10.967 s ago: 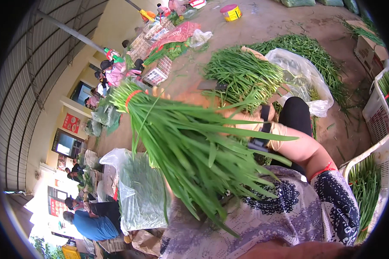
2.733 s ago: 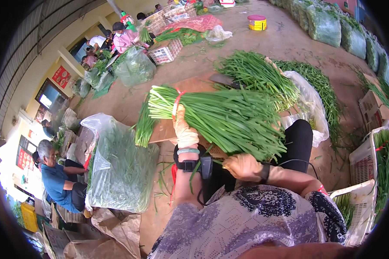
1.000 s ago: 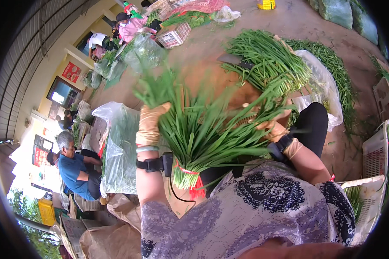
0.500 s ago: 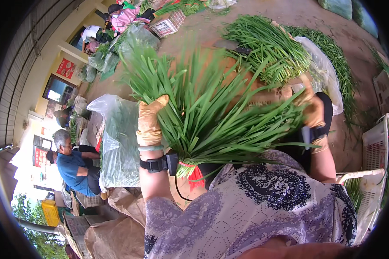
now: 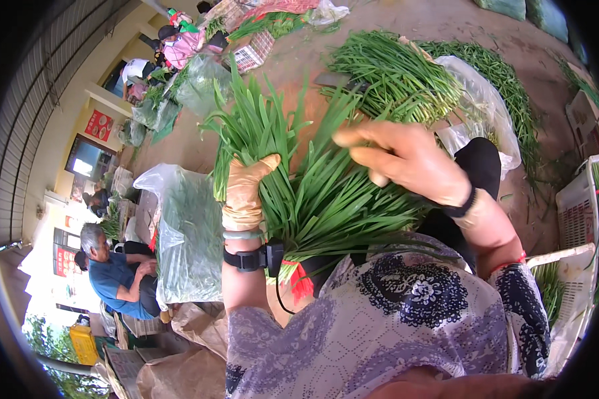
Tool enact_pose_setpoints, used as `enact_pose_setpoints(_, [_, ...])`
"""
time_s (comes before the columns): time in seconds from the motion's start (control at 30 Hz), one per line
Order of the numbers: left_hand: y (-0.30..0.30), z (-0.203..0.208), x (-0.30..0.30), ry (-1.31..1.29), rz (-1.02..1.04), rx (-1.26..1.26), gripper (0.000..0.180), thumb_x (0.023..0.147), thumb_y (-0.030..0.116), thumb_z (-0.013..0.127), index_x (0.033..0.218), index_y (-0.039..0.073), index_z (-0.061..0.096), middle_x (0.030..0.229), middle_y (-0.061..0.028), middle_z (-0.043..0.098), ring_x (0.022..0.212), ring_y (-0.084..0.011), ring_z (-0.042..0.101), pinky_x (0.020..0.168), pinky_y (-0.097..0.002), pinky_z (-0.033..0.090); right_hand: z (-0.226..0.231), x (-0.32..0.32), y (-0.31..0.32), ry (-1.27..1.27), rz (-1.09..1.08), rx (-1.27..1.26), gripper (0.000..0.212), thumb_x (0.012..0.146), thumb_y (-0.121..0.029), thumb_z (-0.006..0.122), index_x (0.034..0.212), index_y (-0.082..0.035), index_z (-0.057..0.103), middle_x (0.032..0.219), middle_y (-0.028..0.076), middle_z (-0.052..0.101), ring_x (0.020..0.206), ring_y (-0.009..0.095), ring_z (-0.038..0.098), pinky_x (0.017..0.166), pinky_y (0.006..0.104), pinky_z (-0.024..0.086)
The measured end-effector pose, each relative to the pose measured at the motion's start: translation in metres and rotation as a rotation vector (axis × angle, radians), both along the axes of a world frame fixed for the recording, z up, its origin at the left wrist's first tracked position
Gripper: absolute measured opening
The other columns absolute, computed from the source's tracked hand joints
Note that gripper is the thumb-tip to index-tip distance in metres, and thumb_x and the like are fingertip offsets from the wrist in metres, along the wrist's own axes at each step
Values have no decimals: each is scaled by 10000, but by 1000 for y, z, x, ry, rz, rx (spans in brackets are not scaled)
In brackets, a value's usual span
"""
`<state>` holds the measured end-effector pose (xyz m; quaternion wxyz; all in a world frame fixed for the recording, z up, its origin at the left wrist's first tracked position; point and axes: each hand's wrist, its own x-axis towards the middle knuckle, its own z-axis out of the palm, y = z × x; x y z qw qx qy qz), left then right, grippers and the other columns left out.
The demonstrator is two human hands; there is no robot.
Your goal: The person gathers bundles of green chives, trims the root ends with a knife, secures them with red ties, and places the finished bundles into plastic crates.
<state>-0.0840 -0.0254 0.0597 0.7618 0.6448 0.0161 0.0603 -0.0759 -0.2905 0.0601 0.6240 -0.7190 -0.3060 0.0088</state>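
A large bunch of long flat green leaves, which look like garlic chives (image 5: 326, 213), fans out in front of me. Its pale stem ends, bound with a red tie (image 5: 302, 282), point toward my body. My left hand (image 5: 244, 186), in a tan glove, is closed around leaves on the bunch's left side, thumb stretched to the right. Over the right part of the leaves hovers my right hand (image 5: 416, 159), also gloved and slightly blurred, its fingers stretched out and apart. I cannot tell whether its fingertips touch the leaves.
Beyond the bunch lies a heap of similar chives (image 5: 399, 76), with more loose greens (image 5: 492, 86) to its right. A clear plastic bag of greens (image 5: 192, 233) stands at left, near a seated person in blue (image 5: 118, 272). A white crate (image 5: 579, 219) is at right.
My right hand has swung left from the bunch's right edge to above its leaves. My left hand keeps hold of the chives, and the spread leaves have drawn in on the right.
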Motion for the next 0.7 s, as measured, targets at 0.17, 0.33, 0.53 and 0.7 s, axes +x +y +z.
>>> enact_pose_setpoints(0.17, [4, -8, 2, -78, 36, 99, 342, 775, -64, 617, 1106, 20, 605, 976, -101, 670, 799, -196, 657, 707, -315, 552, -4, 45, 14, 24, -167, 27, 337, 916, -260, 569, 1068, 39, 593, 674, 115, 626, 494, 149, 587, 528, 299, 477])
enact_pose_setpoints(0.33, [8, -13, 3, -82, 25, 159, 343, 769, -61, 631, 1104, 2, 595, 979, -104, 669, 795, -192, 658, 694, -304, 553, -9, 61, 46, -75, -16, -270, 563, 886, -310, 614, 1302, 30, 446, 736, 136, 635, 495, 147, 565, 496, 280, 458])
enact_pose_setpoints(0.53, [11, -25, 13, -131, -13, 321, 397, 745, -43, 689, 1125, 9, 588, 991, -89, 668, 836, -171, 650, 752, -292, 531, -33, 64, 63, -847, -366, -533, 228, 876, -270, 571, 800, -57, 594, 569, 135, 543, 493, 277, 568, 486, 385, 458])
enact_pose_setpoints(0.7, [-17, -12, 3, -111, -80, 308, 358, 756, -25, 702, 1102, 12, 616, 992, -44, 660, 876, -130, 609, 816, -280, 489, -38, 78, 53, -946, -688, -380, 132, 770, -207, 625, 757, -107, 540, 554, 78, 523, 473, 269, 534, 456, 395, 440])
